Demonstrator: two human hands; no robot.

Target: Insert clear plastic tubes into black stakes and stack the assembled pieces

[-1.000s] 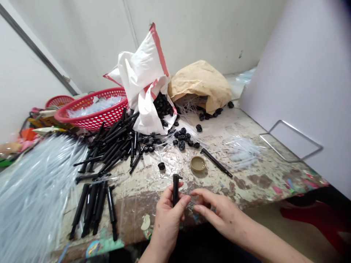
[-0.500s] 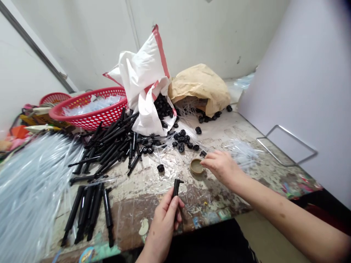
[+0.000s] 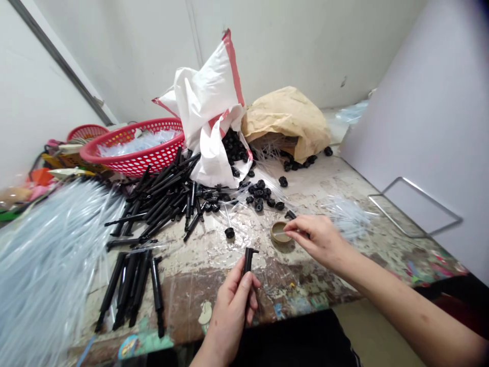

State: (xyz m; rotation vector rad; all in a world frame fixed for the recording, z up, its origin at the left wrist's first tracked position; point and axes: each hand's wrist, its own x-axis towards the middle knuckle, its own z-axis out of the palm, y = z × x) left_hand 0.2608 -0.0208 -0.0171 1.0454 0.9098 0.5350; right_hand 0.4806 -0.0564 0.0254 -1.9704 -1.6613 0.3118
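My left hand (image 3: pixel 234 308) is closed around a black plastic tube (image 3: pixel 248 260), held upright, with a short side spout at its top. Over at the small tan round dish (image 3: pixel 278 239), my right hand (image 3: pixel 315 237) is closed in a pinch. A thin, pale, clear piece like a plastic tube runs from its fingertips into the dish; its full length is hidden. Behind the right fingers lies another black tube (image 3: pixel 290 215), mostly covered by the hand. A black cap with a thin clear stem (image 3: pixel 229 233) sits on the table left of the dish.
Black tubes (image 3: pixel 160 199) are heaped at left, beside long clear tubes (image 3: pixel 49 265). A red basket (image 3: pixel 133 165), a white sack (image 3: pixel 214 97) and a brown paper bag (image 3: pixel 286 117) stand behind. Short clear tubes (image 3: pixel 347 216) and a metal wire frame (image 3: pixel 416 209) are at right.
My right hand has moved from beside the left hand to the dish, and now a thin clear piece shows between its fingertips. The left hand keeps holding the black tube.
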